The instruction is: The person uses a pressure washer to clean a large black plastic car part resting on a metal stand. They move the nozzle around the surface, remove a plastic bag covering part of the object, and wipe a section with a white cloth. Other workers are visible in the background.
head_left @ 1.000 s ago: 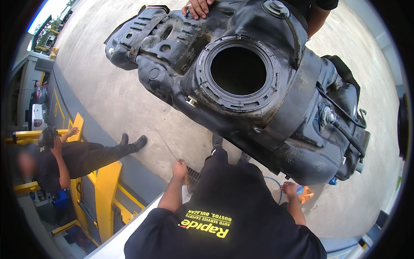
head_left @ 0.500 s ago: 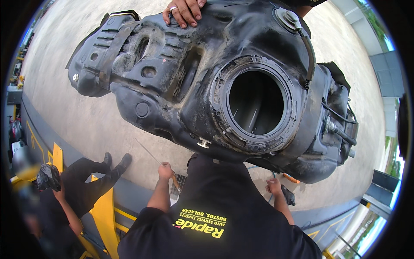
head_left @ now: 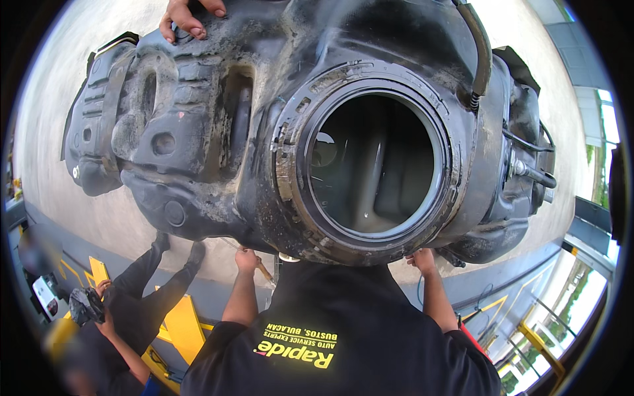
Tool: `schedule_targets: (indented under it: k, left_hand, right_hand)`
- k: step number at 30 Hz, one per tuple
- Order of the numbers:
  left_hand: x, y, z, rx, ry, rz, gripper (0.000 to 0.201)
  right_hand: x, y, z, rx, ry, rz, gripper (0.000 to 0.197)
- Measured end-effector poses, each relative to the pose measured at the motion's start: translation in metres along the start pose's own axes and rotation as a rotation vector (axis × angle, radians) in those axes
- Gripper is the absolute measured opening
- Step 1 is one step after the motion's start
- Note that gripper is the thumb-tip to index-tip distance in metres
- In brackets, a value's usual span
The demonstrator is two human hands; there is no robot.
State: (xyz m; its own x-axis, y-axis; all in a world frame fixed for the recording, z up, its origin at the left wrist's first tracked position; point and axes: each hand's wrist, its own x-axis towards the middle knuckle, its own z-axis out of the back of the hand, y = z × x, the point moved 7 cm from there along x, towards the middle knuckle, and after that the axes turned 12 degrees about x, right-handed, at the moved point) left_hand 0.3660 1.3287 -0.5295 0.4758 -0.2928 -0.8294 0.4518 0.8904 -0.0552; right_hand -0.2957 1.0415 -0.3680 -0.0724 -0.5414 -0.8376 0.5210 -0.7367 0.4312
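Note:
A large black plastic fuel tank fills the upper part of the view, dusty and scuffed. Its big round opening, ringed by a ridged collar, faces me. At the top left, another person's hand rests on the tank. Just below the tank's near edge, my left hand is closed round a thin-shafted tool with a wooden handle. My right hand has its fingers curled at the tank's lower edge, right of the collar. What those fingers hold is hidden; contact with the tank is unclear.
At the left a person in dark clothes holds a crumpled black plastic bundle. Yellow metal posts stand beside them. A hose runs along the tank's right side. Concrete floor lies beyond the tank.
The tank looks larger and nearer, its left end shifted left and its opening lower. The other person's hand moved left with it. My right hand now meets the tank's lower edge in view.

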Motion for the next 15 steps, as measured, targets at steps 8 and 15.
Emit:
schedule_targets:
  k: [8, 15]
  left_hand:
    - [-0.014, -0.045, 0.042, -0.060, -0.147, -0.082, 0.066]
    - [-0.031, -0.051, 0.055, -0.064, -0.164, -0.077, 0.050]
  right_hand:
    - [0.029, -0.039, -0.001, -0.193, 0.019, 0.081, 0.028]
    - [0.013, -0.067, -0.004, -0.177, 0.007, 0.007, 0.026]
